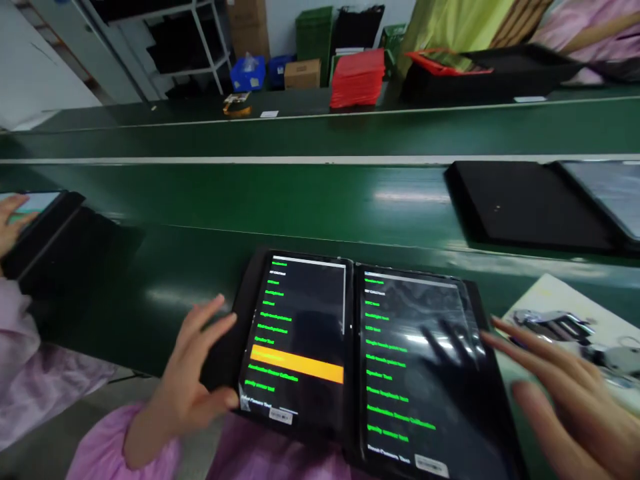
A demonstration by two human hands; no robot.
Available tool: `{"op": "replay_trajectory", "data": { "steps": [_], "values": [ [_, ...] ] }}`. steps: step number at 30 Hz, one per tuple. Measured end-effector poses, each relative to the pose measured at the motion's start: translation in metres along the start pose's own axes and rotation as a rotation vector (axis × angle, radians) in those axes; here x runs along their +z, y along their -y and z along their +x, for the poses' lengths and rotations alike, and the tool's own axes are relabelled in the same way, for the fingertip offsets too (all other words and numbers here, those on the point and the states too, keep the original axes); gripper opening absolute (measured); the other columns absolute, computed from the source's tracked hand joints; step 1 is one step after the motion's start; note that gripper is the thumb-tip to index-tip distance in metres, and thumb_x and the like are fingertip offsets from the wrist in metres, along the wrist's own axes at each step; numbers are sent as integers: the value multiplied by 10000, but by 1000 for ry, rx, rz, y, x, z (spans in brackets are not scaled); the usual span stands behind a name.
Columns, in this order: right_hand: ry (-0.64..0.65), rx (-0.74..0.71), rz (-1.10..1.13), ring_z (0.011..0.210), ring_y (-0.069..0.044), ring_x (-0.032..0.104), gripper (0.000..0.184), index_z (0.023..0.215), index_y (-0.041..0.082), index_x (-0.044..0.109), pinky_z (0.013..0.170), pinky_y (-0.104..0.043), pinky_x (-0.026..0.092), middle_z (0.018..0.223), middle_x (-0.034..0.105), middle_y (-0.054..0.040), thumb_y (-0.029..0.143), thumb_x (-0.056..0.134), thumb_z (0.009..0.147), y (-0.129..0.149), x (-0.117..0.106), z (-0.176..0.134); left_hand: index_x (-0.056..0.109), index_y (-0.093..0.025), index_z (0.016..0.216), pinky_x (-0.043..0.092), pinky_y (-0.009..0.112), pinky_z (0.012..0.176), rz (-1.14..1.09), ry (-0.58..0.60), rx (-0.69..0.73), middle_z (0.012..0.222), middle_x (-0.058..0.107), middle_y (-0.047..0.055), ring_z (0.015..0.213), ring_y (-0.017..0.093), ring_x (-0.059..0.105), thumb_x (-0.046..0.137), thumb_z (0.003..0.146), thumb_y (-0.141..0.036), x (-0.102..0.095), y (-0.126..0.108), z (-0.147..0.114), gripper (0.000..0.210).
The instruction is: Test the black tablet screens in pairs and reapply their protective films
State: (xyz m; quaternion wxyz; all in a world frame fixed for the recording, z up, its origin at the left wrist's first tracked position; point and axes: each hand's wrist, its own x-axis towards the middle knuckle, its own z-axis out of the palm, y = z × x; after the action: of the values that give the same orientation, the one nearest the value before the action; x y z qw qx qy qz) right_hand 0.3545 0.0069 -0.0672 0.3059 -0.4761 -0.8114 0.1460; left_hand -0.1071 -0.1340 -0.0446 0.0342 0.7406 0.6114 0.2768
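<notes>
Two tablets lie side by side in a black tray at the front edge of the bench. The left tablet shows a list of green test names with one orange row. On the right tablet is a similar green list, with a dark reflection of a hand on its glass. My left hand is open at the left tablet's side, its thumb by the lower left corner. Fingers apart, my right hand hovers by the right tablet's right edge; whether it touches is unclear. Neither hand holds anything.
Beside my right hand lie metal parts on a white sheet. A black tray with another tablet sits on the green belt. At left, another person's hand touches a screen. Red sheets are stacked behind.
</notes>
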Motion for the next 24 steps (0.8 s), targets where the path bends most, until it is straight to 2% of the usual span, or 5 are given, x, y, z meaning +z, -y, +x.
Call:
{"op": "replay_trajectory", "data": {
  "steps": [4,9,12,19,24],
  "values": [
    [-81,327,384,1371,-364,594,454,1300,367,718,1144,-584,483,1456,665,-55,667,610,977,-17,17,68,554,-272,1468,435,426,1220,-192,-57,-206,1528,599,86,1444,265,547,522,1051,-564,16,30,75,510],
    [-151,441,576,969,-301,757,738,986,240,789,896,-446,605,987,802,-95,915,510,874,-34,50,107,713,-213,1254,445,492,1219,-346,-38,-333,1415,692,101,1365,320,613,524,972,-713,63,63,149,605],
    [-197,465,561,912,-268,744,674,858,233,790,871,-401,581,917,790,-76,840,509,942,-40,58,101,771,-216,1127,475,470,1188,-436,5,-386,1297,757,80,1296,321,657,539,971,-692,76,71,156,552],
    [-213,410,572,1086,-284,708,555,802,238,796,1024,-423,519,1100,781,-77,761,649,913,-39,53,97,796,-211,957,517,471,1116,-489,-3,-410,1188,789,92,1175,312,698,733,868,-639,74,65,154,441],
    [-207,393,500,1044,-278,741,493,813,254,826,938,-371,559,1089,800,-81,698,656,942,-49,55,99,802,-198,963,529,436,1082,-539,-13,-413,1173,793,104,1142,290,718,732,900,-564,75,62,157,377]
  ]
}}
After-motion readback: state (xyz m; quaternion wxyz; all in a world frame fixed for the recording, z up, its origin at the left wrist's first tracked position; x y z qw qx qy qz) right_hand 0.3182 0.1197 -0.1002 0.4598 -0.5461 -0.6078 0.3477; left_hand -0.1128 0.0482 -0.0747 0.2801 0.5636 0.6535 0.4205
